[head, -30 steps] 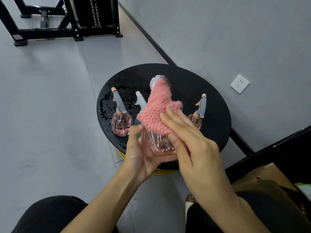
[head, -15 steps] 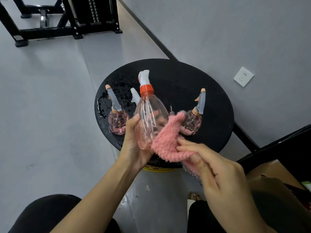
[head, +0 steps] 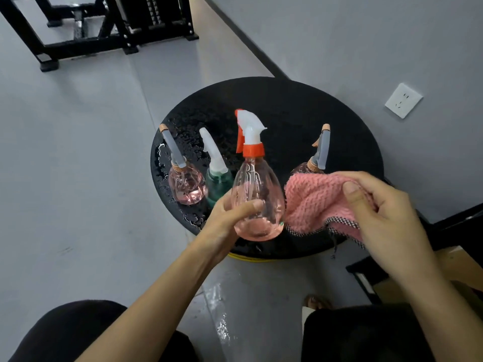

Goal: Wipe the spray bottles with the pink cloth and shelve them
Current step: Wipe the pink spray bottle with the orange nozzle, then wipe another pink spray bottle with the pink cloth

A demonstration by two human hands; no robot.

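Note:
My left hand [head: 227,220] grips a clear pink spray bottle [head: 257,189] with a white trigger head and an orange collar, held upright above the near edge of the round black table [head: 287,111]. My right hand [head: 379,212] holds the pink cloth [head: 316,202] just right of the bottle; whether the cloth touches it I cannot tell. On the table stand a round pink bottle [head: 187,182] at the left, a green bottle [head: 218,185] beside it, and another pink bottle [head: 304,168] partly hidden behind the cloth.
Water drops cover the table's left part. A grey wall with a white socket [head: 403,100] lies to the right. A black metal frame [head: 104,30] stands far back on the floor. A black shelf edge [head: 460,226] and a cardboard box [head: 460,262] sit at the right.
The cloth has come off the bottle's head and moved down and to the right, off its side. The bottle is now upright and fully uncovered in my left hand.

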